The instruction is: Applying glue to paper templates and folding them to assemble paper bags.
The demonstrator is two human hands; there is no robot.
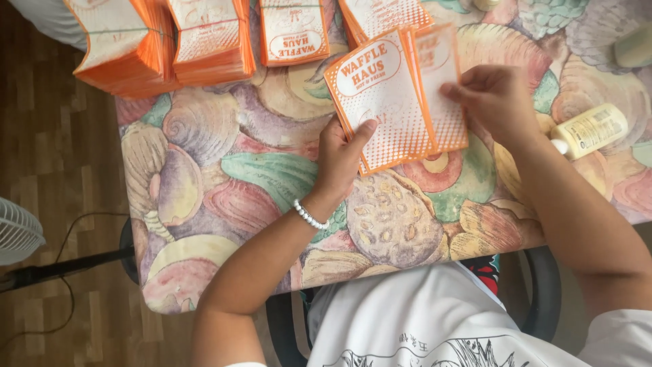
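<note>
left hand (339, 153): closed on lower left edge of a fanned bunch of orange-and-white paper sleeves (380, 98), thumb pressed on the top face, fingers hidden beneath; bunch is kept lifted just above the table so single sleeves can be peeled off, judging by the grip
right hand (496, 98): fingertips pinched on the rightmost sleeve (445, 88), which is slid out sideways from the bunch; partly closed, palm down
sleeves position: between both hands, tilted, fanned to the right
stacks (170, 41): more orange sleeves piled beyond the left hand, at the far table edge, well apart from it
bottle (591, 130): pale, lying on its side just right of the right wrist, near enough to be knocked
table (224, 177): patterned cloth with shells, bare patch under the left forearm
bracelet (310, 216): white beads on left wrist
fan (17, 231): white, on floor far left of the left arm, cable trailing
</note>
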